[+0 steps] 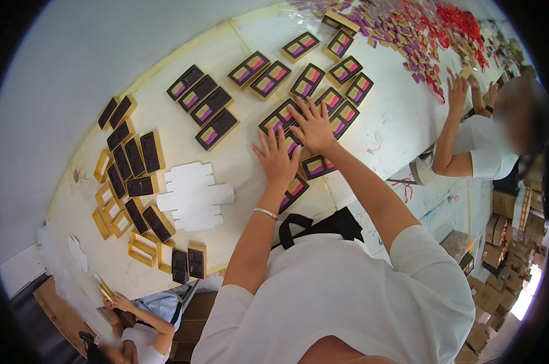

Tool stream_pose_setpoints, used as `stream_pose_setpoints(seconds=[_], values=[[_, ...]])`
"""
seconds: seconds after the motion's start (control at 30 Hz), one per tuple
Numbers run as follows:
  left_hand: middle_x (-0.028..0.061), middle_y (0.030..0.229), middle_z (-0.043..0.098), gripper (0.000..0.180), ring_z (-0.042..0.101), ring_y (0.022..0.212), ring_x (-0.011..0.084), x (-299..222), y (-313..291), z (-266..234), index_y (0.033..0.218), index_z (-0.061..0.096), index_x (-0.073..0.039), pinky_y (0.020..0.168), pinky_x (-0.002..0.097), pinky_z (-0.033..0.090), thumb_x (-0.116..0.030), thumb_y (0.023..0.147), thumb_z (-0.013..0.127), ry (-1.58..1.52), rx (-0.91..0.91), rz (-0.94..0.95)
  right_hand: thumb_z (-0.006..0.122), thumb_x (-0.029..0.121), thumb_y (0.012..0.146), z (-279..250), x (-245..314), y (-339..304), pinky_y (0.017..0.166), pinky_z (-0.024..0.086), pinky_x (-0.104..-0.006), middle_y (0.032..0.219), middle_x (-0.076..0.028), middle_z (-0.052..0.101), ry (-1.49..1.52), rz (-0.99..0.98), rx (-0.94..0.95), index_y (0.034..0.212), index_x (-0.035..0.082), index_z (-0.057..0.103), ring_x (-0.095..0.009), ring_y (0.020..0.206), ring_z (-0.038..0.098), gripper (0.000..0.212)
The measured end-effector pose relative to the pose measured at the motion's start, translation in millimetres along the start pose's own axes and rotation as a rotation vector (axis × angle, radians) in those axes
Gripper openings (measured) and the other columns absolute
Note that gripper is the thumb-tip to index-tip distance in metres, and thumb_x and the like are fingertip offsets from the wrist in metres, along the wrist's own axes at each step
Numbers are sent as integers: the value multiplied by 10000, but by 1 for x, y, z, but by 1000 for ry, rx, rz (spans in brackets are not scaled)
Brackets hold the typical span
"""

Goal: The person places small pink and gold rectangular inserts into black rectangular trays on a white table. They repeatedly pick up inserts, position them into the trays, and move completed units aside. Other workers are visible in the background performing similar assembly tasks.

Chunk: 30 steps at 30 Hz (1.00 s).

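Note:
My left hand (277, 162), with a metal bangle on its wrist, lies palm down with fingers spread over gold boxes near the table's middle. Just right of it and farther out, my right hand (314, 128) is also spread flat, fingertips on a box (279, 115) with a black tray of pink, gold and purple pieces. Similar filled boxes stand close around both hands, such as one (345, 117) beside my right hand and one (294, 193) partly hidden by my left wrist. Neither hand grips anything.
Left of my hands are partly filled boxes (217, 129), a stack of white cut card (195, 197), boxes with bare black trays (134, 156) and hollow gold frames (142, 249). Purple-and-gold pieces (402, 36) and red ribbons (462, 27) heap at far right. Two other people work at the table.

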State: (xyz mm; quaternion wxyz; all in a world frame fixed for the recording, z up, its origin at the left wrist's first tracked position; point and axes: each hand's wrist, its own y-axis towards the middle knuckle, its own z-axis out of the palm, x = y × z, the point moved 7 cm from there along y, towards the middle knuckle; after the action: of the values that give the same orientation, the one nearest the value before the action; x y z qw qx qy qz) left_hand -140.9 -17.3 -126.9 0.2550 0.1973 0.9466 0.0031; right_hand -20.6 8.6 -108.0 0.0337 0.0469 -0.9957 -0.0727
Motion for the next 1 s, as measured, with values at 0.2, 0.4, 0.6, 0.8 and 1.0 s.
stream_pose_setpoints(seconds=[0.2,0.4,0.6,0.8,1.0], values=[[205,1427,156,684,118,1311,406,-57,-45,-15,1354,310,-101,1002,618,21,-475,812,497,-35,61,-27,476,431,840,-11,-106,-1,1022,167,-545,1389,-150,277,178,-29,-44,1311,200,383,-339,1277,252,533],[152,1430,201,703,163,1314,355,-58,-69,13,1352,327,-137,992,625,36,-503,784,521,335,74,-164,540,392,799,-13,-54,-72,1020,137,-568,1410,-153,244,380,-238,121,1266,171,437,-306,1304,224,526],[170,1395,260,697,175,1312,352,-122,37,57,1346,333,-179,988,631,59,-482,760,559,184,32,-98,578,334,784,-12,-155,-40,1014,178,-545,1389,-136,295,211,-283,108,1253,168,446,-292,1264,308,515],[218,1368,266,677,203,1298,362,-158,106,27,1331,360,-159,1002,617,57,-481,769,559,-1,-72,-16,588,321,779,-60,-247,12,1025,219,-491,1353,-166,316,267,-197,-16,1309,148,370,-319,1239,324,598],[224,1400,220,642,137,1320,367,3,157,-10,1354,310,-105,1025,585,21,-458,843,477,346,-177,-300,536,388,824,-38,-246,104,1021,226,-489,1374,-200,270,144,-83,-131,1320,161,363,-357,1259,282,572]])
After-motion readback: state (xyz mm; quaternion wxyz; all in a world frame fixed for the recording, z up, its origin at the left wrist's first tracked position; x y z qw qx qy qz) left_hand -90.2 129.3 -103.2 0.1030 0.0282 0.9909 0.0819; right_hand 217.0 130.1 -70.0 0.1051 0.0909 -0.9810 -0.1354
